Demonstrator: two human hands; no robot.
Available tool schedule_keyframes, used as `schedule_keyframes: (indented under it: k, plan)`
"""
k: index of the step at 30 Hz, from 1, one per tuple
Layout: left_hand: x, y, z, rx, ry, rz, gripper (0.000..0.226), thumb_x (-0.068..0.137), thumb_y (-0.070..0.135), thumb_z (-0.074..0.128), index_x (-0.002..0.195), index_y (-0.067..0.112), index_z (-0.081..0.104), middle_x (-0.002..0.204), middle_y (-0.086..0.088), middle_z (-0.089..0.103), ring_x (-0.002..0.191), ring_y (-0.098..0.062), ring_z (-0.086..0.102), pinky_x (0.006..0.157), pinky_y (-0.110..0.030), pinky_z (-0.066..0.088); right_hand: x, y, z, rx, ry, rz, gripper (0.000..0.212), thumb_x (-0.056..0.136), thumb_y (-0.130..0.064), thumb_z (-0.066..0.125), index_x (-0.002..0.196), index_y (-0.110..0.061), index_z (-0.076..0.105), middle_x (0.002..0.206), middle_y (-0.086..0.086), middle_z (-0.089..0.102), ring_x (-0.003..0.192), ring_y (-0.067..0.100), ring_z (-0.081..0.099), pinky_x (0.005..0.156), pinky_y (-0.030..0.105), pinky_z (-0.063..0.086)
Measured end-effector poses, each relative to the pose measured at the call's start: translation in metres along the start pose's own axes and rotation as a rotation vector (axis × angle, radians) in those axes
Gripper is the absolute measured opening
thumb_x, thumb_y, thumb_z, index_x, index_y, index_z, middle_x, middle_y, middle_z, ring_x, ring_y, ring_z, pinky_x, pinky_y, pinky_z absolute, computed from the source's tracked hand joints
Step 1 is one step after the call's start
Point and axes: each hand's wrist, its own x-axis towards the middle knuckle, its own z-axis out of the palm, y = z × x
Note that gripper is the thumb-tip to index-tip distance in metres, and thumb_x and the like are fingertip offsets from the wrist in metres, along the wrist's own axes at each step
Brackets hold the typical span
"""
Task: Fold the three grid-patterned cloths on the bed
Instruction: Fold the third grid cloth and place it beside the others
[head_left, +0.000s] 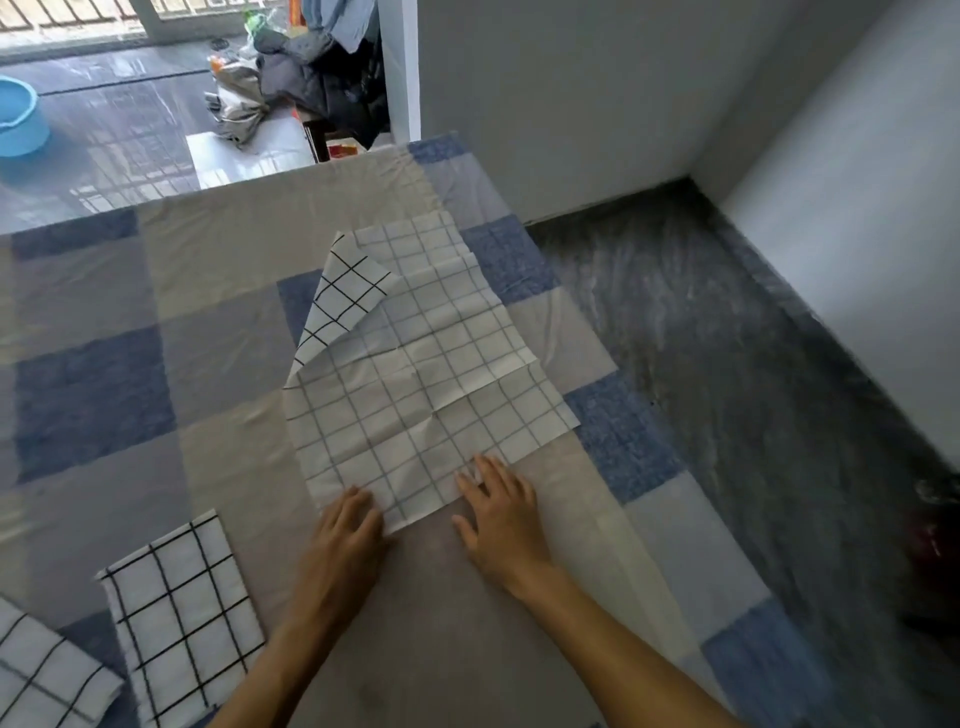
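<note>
item 1: spread grid cloth (431, 374), pale side up with faint grey lines. lies open and creased on the bed, towards its right edge, reaching away from the person. its far-left corner (343, 306) is turned over, showing a white face with black lines.

item 2: left hand (348, 525), palm down on the near-left corner of the spread grid cloth. fingers lie close together and flat on the fabric. cannot tell whether the thumb tucks under the edge.

item 3: right hand (498, 514), palm down just beside the left hand. fingers are slightly spread, with the fingertips (480, 467) resting on the cloth's near edge and the heel on the bed sheet.

item 4: folded grid cloth (182, 618), bold black lines on white, lying near the left forearm at the lower left of the bed.

item 5: third grid cloth (41, 675), partly cut off at the bottom-left corner, just beside the folded one.

item 6: bed sheet (93, 400), large blue, grey and beige checks.

item 7: dark floor (727, 364) to the right of the bed, meeting pale walls (571, 104).

item 8: blue basin (21, 124) on the far floor at left, and a heap of dark clothing (322, 78) beyond the bed's far edge.
</note>
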Motion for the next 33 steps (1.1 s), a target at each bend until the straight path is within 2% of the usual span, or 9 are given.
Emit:
schedule_keyframes:
  k: [3,8,12,17,20,22,25,28,33]
  plan:
    - [0.005,-0.006,-0.005,0.015,0.057,0.056,0.046,0.098,0.042,0.025,0.092,0.011,0.059,0.108,-0.015,0.059,0.107,-0.035,0.055,0.083,-0.042,0.052,0.0,0.0,-0.002,0.014,-0.007,0.005,0.056,0.094,-0.039,0.047,0.145,-0.023,0.032,0.158,0.005,0.015,0.146,0.022,0.004,0.114,0.042,0.006]
    - [0.019,-0.008,-0.035,-0.039,0.088,0.062,0.014,0.086,0.025,0.039,0.082,0.018,0.051,0.078,-0.004,0.059,0.067,-0.024,0.058,0.064,-0.031,0.044,0.004,-0.002,-0.004,0.002,-0.014,0.003,0.059,0.091,-0.035,0.052,0.145,-0.021,0.031,0.153,0.008,0.025,0.143,0.025,0.015,0.115,0.044,0.009]
    - [0.009,0.001,-0.069,-0.072,0.11,0.091,0.012,0.087,0.015,0.054,0.079,0.018,0.045,0.064,-0.003,0.056,0.053,-0.023,0.052,0.05,-0.026,0.033,0.011,-0.007,-0.014,0.07,0.174,0.003,0.039,0.08,-0.018,0.066,0.118,-0.025,0.062,0.099,0.003,0.06,0.096,0.025,0.055,0.096,0.043,0.041]
    - [-0.02,-0.009,-0.111,-0.059,0.149,0.055,0.033,0.081,0.002,0.067,0.088,0.016,0.038,0.071,-0.007,0.065,0.046,-0.018,0.055,0.036,-0.025,0.036,0.006,-0.021,-0.048,0.087,0.227,0.001,0.008,0.08,-0.025,0.069,0.087,-0.029,0.074,0.078,0.0,0.062,0.079,0.026,0.058,0.081,0.038,0.04]
    - [-0.038,-0.009,-0.138,-0.075,0.229,0.008,0.019,0.089,0.007,0.057,0.09,0.015,0.039,0.088,-0.012,0.071,0.057,-0.025,0.063,0.041,-0.031,0.047,-0.003,-0.039,-0.076,0.078,0.256,-0.035,0.011,0.084,-0.035,0.066,0.085,-0.027,0.074,0.08,0.0,0.067,0.081,0.024,0.059,0.074,0.031,0.029]
    - [-0.052,-0.007,-0.156,-0.082,0.313,-0.011,0.015,0.092,0.011,0.055,0.092,0.016,0.041,0.08,-0.012,0.068,0.051,-0.021,0.055,0.043,-0.026,0.039,-0.011,-0.051,-0.093,0.066,0.294,-0.052,0.019,0.086,-0.041,0.063,0.083,-0.025,0.074,0.079,-0.002,0.069,0.079,0.022,0.059,0.072,0.03,0.026]
    - [-0.07,-0.005,-0.181,-0.071,0.388,0.001,0.025,0.088,0.016,0.061,0.102,0.021,0.041,0.066,-0.01,0.065,0.044,-0.022,0.055,0.044,-0.024,0.036,-0.026,-0.065,-0.116,0.05,0.38,-0.084,0.026,0.087,-0.046,0.061,0.081,-0.024,0.074,0.071,-0.002,0.068,0.07,0.022,0.061,0.075,0.033,0.037]
    - [-0.092,-0.005,-0.195,-0.09,0.39,0.066,0.042,0.08,0.024,0.07,0.113,0.022,0.045,0.078,-0.01,0.071,0.053,-0.022,0.064,0.048,-0.029,0.049,-0.044,-0.077,-0.135,0.054,0.435,-0.116,0.031,0.088,-0.049,0.059,0.081,-0.023,0.074,0.069,-0.002,0.069,0.065,0.021,0.059,0.079,0.036,0.042]
    - [-0.123,-0.002,-0.203,-0.076,0.385,0.019,0.028,0.086,0.039,0.056,0.098,0.015,0.063,0.087,-0.007,0.07,0.063,-0.021,0.065,0.058,-0.033,0.055,-0.072,-0.092,-0.163,0.064,0.478,-0.098,0.035,0.089,-0.05,0.055,0.089,-0.021,0.074,0.083,-0.001,0.073,0.077,0.021,0.063,0.083,0.035,0.039]
